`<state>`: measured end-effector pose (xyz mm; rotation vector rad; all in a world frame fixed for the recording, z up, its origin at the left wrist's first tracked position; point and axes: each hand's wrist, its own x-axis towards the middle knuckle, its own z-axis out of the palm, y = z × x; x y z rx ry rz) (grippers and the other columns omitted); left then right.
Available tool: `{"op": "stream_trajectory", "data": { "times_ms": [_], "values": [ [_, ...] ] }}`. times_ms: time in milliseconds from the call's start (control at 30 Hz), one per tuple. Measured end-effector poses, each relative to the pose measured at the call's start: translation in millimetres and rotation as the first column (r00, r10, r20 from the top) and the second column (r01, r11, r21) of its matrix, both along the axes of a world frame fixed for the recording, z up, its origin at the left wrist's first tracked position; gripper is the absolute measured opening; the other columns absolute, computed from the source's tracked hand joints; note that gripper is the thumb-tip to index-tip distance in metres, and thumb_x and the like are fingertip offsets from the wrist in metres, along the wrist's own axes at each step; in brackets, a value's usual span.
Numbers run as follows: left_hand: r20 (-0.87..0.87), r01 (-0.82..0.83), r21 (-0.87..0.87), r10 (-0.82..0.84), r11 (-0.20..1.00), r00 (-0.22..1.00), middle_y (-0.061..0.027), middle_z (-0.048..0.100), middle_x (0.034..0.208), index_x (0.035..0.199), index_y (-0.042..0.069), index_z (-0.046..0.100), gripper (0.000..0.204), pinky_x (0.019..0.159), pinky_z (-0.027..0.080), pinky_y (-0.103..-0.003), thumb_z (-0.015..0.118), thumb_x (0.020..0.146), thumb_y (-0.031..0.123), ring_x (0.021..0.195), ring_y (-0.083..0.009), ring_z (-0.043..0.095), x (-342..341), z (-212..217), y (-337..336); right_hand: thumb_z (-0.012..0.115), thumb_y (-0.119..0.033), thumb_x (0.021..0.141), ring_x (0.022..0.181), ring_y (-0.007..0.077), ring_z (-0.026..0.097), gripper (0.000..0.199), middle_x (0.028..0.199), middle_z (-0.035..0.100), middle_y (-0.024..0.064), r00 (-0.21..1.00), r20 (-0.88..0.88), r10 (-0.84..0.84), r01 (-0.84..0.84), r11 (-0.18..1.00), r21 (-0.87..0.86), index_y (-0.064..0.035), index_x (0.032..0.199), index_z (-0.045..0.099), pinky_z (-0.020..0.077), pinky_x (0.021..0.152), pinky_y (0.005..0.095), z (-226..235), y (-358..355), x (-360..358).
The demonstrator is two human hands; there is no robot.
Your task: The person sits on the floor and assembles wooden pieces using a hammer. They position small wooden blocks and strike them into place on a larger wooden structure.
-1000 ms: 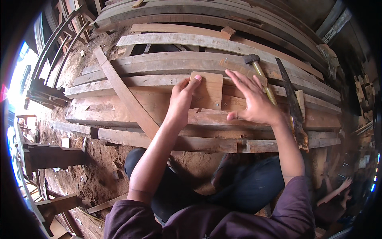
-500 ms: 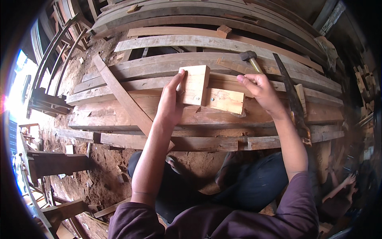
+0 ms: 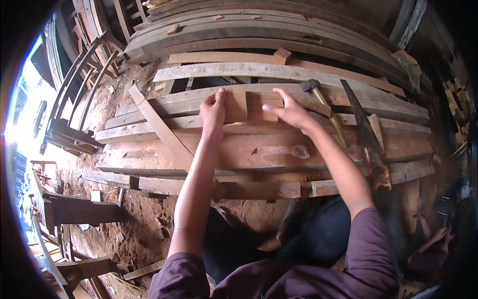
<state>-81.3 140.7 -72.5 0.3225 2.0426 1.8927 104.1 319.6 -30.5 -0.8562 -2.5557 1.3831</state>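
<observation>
My left hand (image 3: 213, 112) is closed on the left side of a joined pair of pale wood blocks (image 3: 235, 105), with its thumb pointing up. The blocks are held level over the stacked beams, a wider piece on the left and a narrower one (image 3: 259, 105) on the right. At the narrower end is my right hand (image 3: 295, 113), thumb and fingers spread apart; its thumb overlaps that end, though I cannot tell whether it presses on it. A hammer (image 3: 338, 128) with a dark head lies just right of this hand, and a handsaw (image 3: 365, 127) lies beyond the hammer.
Long timber beams (image 3: 249, 147) are stacked across the front of me, with a slanting plank (image 3: 158, 122) on their left. More boards (image 3: 239, 32) lie farther back. Wooden frames (image 3: 82, 94) stand at the left. Another person's arms (image 3: 432, 239) show at the lower right.
The joined blocks have tipped lower and flatter, away from me. My right hand has moved left to their end and its fingers have spread. The view has shifted slightly.
</observation>
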Motion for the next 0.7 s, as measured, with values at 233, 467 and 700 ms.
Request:
{"op": "stream_trajectory", "data": {
  "times_ms": [233,467,700],
  "values": [
    [-0.208,-0.085,-0.358,0.009,0.93,0.978,-0.0259,0.078,0.125,0.142,0.003,0.069,0.072,0.109,0.053,-0.047,0.07,0.101,0.062,0.121,-0.0409,0.073,-33,-25,27,0.085,-0.047,0.09,0.167,0.0449,0.022,0.101,0.177,0.027,0.0274,0.977,0.211,0.008,-0.144,0.756,0.639,-0.0218,0.174,0.034,0.018,0.133,0.0678,-33,-22,-8],
    [-0.43,-0.162,-0.739,-0.272,0.654,0.861,-0.0234,0.054,0.157,0.151,0.017,0.066,0.07,0.119,0.04,-0.061,0.064,0.101,0.065,0.145,-0.0469,0.047,-36,-18,10,0.078,-0.028,0.096,0.167,0.042,0.022,0.076,0.178,0.031,0.018,0.962,0.198,0.189,-0.273,0.622,0.734,-0.0277,0.166,0.05,0.0121,0.132,0.0716,-60,-13,-6],
    [-0.694,-0.003,-0.632,-0.565,0.775,0.447,-0.0183,0.045,0.171,0.162,0.018,0.056,0.088,0.127,0.034,-0.06,0.078,0.092,0.068,0.16,-0.0422,0.036,-17,-12,-20,0.072,-0.048,0.104,0.165,0.0401,0.029,0.065,0.175,0.038,0.0186,0.97,0.062,0.235,-0.201,0.637,0.744,-0.0266,0.163,0.055,0.0154,0.131,0.0684,-66,1,-1]
  ]
}}
